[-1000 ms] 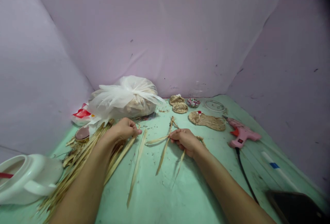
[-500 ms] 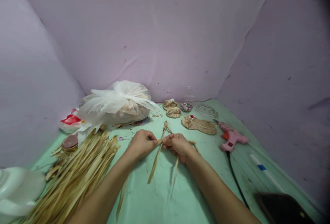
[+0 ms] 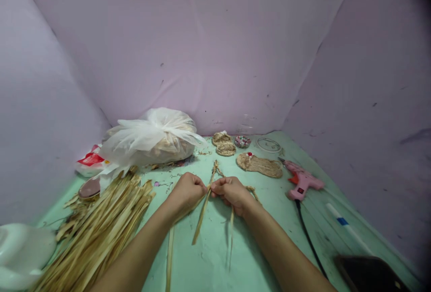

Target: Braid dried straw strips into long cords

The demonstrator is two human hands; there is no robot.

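Observation:
Over the middle of the table, my left hand [image 3: 188, 193] pinches a dried leaf strip whose tail [image 3: 170, 258] hangs down below the wrist. Close beside it, my right hand [image 3: 232, 192] has thumb and fingertips closed on the strips of a thin braid [image 3: 216, 166]. The braid runs away from me, and its far end lies on the table. Between the hands a loose strip end [image 3: 201, 224] points towards me, and another strip end [image 3: 232, 227] hangs under my right hand. More braided cord [image 3: 254, 192] shows behind the right hand. The fingertips hide the crossing point.
A bundle of dried strips [image 3: 101, 224] lies left, near a white jug [image 3: 25, 254] and a tied plastic bag [image 3: 155, 137]. Woven soles [image 3: 259, 165], a bead dish [image 3: 242, 141], a pink glue gun [image 3: 303, 180] with its cord and a dark phone [image 3: 368, 274] lie right.
My left hand's strip tail has swung to hang straighter and further right. Both hands stay close together at the braid, with the fingertips shifted slightly. The view has tilted a little.

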